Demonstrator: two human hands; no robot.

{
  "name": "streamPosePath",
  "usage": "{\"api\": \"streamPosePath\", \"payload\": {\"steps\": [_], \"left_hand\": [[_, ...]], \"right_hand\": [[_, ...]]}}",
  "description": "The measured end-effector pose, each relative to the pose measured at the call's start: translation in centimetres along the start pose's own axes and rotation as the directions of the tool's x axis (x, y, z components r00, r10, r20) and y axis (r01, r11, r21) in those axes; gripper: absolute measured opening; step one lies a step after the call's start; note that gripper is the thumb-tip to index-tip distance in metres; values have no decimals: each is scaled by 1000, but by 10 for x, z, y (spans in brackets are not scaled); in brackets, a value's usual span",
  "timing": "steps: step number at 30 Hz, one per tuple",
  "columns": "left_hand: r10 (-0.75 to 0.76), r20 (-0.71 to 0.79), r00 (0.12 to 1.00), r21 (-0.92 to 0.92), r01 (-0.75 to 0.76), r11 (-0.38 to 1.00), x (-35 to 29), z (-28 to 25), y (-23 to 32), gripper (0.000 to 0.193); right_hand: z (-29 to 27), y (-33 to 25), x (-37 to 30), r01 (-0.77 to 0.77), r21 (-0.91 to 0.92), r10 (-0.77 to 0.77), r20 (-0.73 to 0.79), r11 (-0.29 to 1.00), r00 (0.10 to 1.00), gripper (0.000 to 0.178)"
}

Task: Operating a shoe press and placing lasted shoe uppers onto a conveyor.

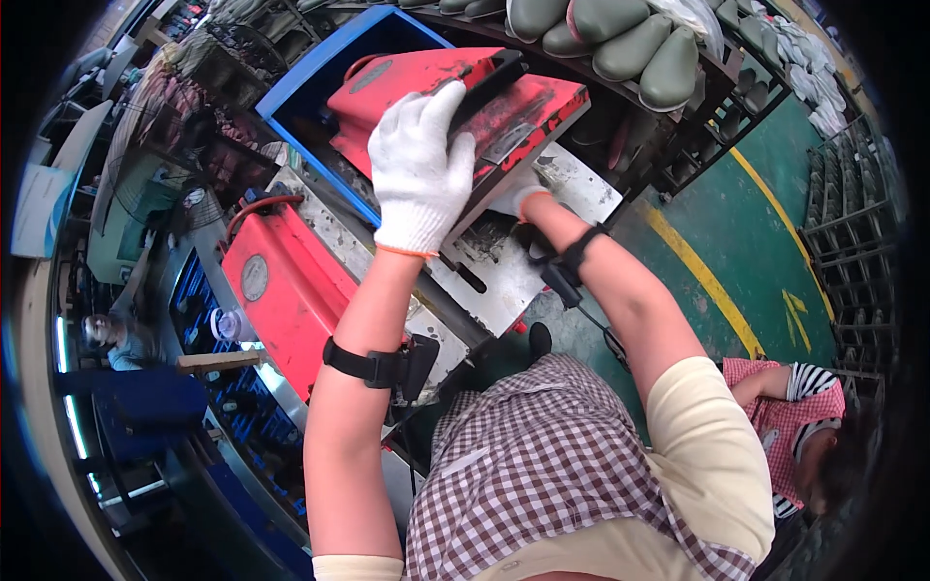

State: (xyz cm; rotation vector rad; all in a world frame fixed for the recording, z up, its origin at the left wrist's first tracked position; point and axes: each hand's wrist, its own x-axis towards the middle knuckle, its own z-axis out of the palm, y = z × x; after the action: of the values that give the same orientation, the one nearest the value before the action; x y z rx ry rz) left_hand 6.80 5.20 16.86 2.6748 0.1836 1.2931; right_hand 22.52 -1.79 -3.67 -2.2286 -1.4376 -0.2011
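A scuffed grey metal machine bed [504,290] is seen at centre. A red mould block [291,290] is carried at its nine o'clock side, and a second red mould [436,87] towards twelve o'clock.

oval grey label [372,76] on the red mould lid [426,82].

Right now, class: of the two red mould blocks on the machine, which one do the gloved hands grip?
The upper red block, tilted over the blue frame. The left hand lies on top, the right hand under its edge. The lower red block is untouched.
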Motion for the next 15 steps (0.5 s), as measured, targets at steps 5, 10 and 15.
{"api": "streamPosePath", "payload": {"steps": [5, 10, 15], "left_hand": [[-3, -13, 1000, -28, 2, 1000, -30, 23, 11, 54], [32, 24, 999, -22, -32, 999, -73, 53, 15, 56], [56, 73, 996, -17, -54, 998, -118, 90, 13, 59]], "right_hand": [[-78, 26, -101, -364, 256, 404, -125, 896, 906, 46], [-46, 18, -227, -665, 701, 739, 300, 258, 603, 32], [-90, -20, -240, -600, 449, 176, 871, -662, 458, 49]]}}
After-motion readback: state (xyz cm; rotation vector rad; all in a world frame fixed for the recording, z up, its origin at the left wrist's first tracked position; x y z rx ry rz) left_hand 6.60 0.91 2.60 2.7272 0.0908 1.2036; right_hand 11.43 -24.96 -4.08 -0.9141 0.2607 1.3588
